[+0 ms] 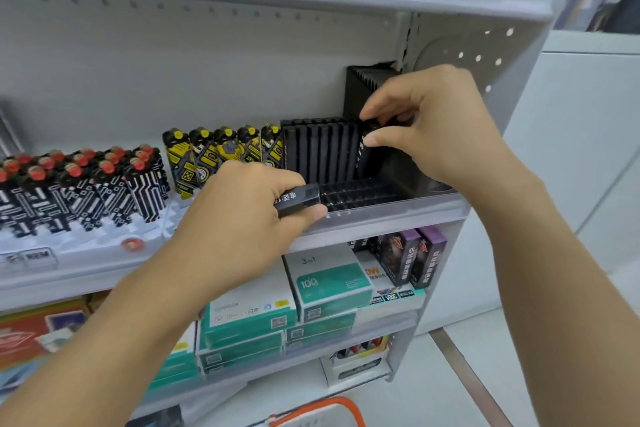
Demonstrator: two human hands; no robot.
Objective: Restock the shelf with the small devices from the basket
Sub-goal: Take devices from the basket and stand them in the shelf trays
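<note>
A black device (pixel 297 200) with white lettering lies crosswise in the left hand (pixel 242 222), just over the shelf's (pixel 398 210) clear front lip. A second black device (pixel 367 149) stands upright at the right end of a row of black devices (pixel 318 149) in a black slotted tray (pixel 356 192) near the shelf's right end; the right hand (pixel 433 125) is on its top. The two hands are apart, the left one lower and nearer the front edge, the right one deeper in and toward the right end wall.

The shelf is a white metal unit with a pegboard side panel (pixel 485 55) at its right end and a black box (pixel 363 87) in the back right corner. Left of the black row stand yellow-and-black devices (pixel 214 152), and farther left, black-and-white patterned ones with red caps (pixel 86 184). The shelf below carries teal-and-white boxes (pixel 325 284) and purple-topped dark boxes (pixel 412 256). At the bottom edge of the view an orange-rimmed white basket (pixel 322 411) shows in part. A pale floor and a white wall lie to the right.

The left hand's fingers are curled round its device, thumb underneath. The right hand pinches the standing device's top between thumb and curled fingers.
</note>
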